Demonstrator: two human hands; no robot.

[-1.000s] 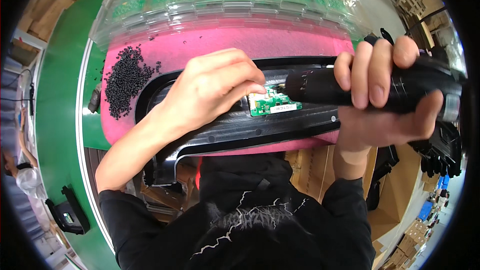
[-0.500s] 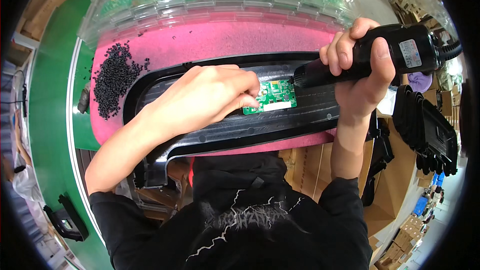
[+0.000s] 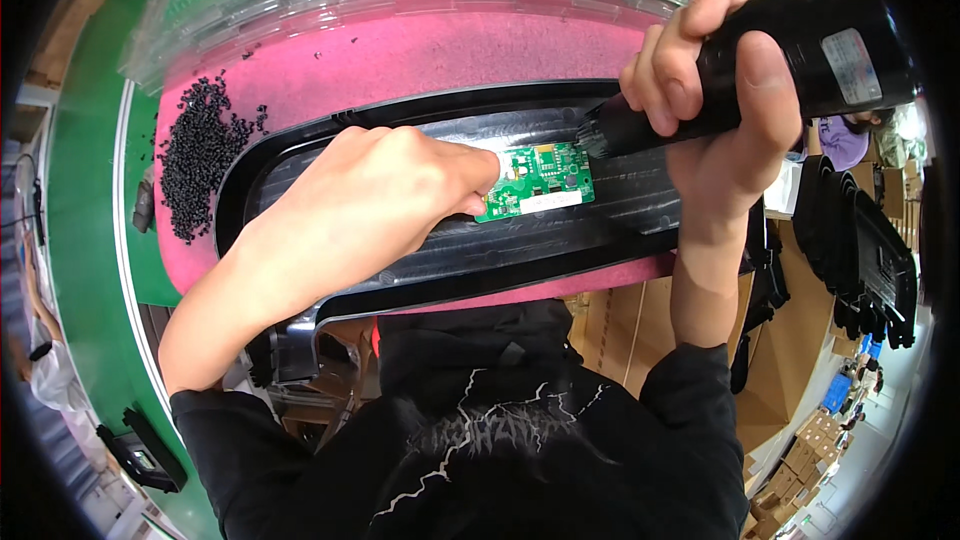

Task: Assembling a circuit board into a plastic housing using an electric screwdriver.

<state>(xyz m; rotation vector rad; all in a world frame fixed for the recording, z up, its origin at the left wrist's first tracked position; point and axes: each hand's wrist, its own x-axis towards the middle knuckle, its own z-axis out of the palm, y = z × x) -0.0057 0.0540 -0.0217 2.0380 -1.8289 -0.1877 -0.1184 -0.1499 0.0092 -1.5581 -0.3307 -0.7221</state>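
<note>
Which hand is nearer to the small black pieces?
Left. The left hand is right of the pieces, at the circuit board; the right hand, around the tool, is farther right.

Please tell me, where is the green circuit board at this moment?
In the head view, the green circuit board is just right of centre, inside the black shell, between the left hand at its left end and the power tool.

The person wears a black shirt (image 3: 560,500) with short sleeves ending near the elbows: left sleeve (image 3: 215,440) toward nine o'clock, right sleeve (image 3: 690,395) toward three. Jagged dark-grey lettering (image 3: 495,430) crosses the front, overlaid by thin whitish lightning bolts (image 3: 444,462), the longest trailing toward seven o'clock, others branching toward one. Black cloth (image 3: 475,340) lies folded at twelve. Left hand (image 3: 395,180) and right hand (image 3: 742,145) are bare.
</note>
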